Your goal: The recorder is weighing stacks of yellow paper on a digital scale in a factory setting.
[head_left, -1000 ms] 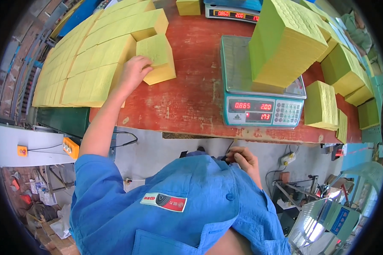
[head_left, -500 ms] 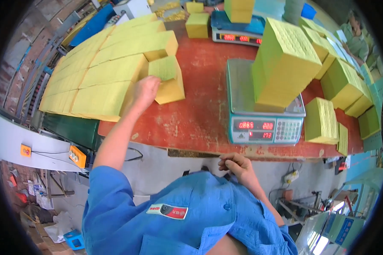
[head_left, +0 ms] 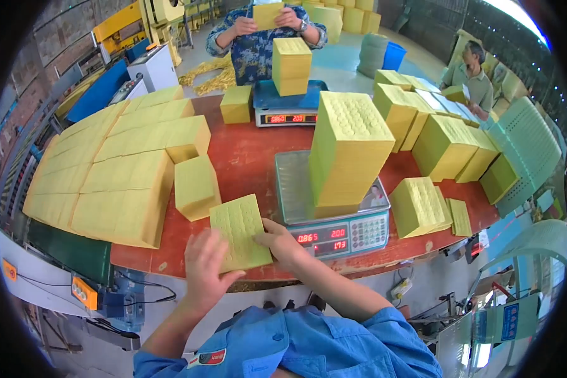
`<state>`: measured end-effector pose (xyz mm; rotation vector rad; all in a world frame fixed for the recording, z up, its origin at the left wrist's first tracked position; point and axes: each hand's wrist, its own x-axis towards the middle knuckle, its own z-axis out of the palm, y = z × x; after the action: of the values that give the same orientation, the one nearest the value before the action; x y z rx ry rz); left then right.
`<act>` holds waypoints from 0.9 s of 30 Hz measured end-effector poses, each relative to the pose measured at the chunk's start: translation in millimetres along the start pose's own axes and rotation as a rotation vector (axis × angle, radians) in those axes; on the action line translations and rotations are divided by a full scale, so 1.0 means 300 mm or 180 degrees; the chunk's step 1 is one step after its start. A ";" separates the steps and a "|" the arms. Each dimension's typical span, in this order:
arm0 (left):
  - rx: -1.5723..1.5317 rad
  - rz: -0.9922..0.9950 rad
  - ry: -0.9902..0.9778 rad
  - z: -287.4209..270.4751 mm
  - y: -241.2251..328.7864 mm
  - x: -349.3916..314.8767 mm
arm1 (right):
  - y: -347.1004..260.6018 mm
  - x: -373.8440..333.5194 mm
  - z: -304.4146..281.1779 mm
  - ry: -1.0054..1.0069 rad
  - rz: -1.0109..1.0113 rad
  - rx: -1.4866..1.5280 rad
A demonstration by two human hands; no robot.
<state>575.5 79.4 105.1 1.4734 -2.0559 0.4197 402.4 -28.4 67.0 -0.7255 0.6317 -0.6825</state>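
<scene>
A thin stack of yellow embossed paper sheets (head_left: 239,230) is tilted up in front of me, above the table's near edge. My right hand (head_left: 278,242) grips its right edge, thumb over the face. At the stack's left edge is my left hand (head_left: 206,261), fingers stretched and thumb apart, slightly blurred; contact is hard to make out. Just beyond stands a short yellow paper block (head_left: 196,186). To the right, a tall yellow paper stack (head_left: 349,157) rests on a digital scale (head_left: 334,238) with lit red digits.
Large yellow paper piles (head_left: 116,195) fill the left side of the red table (head_left: 233,151). Across it, a person (head_left: 258,53) holds a yellow sheet behind a second scale (head_left: 285,118) bearing a stack. More yellow blocks (head_left: 444,148) line the right, near another seated person (head_left: 469,79).
My left hand has come back from the short block toward the near edge. My right hand has risen from beside the table and now holds the thin stack. The view has tilted up.
</scene>
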 end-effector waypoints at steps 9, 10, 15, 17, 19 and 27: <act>-0.5174 -0.2272 -0.0572 -0.002 0.050 0.487 | -0.582 -0.287 0.012 0.0223 -0.1896 -0.2231; -0.5233 -0.2103 -0.0469 0.000 0.065 0.580 | -0.671 -0.303 0.004 0.0286 -0.1959 -0.2519; -0.4663 -0.1773 -0.0886 0.113 0.114 0.947 | -0.973 -0.260 -0.142 0.1164 -0.2384 -0.2741; -0.4339 -0.1902 -0.1360 0.187 0.131 1.013 | -0.998 -0.217 -0.215 0.1655 -0.2489 -0.2411; -0.4191 -0.2061 -0.1457 0.237 0.123 1.023 | -0.998 -0.182 -0.274 0.1699 -0.2375 -0.2641; -0.3605 -0.1873 -0.1569 0.254 0.153 1.022 | -0.974 -0.113 -0.405 0.1864 -0.2654 -0.3529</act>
<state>441.3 -179.4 235.6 1.3366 -1.5165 -1.2361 197.8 -212.4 226.8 -1.9092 1.2933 -1.3472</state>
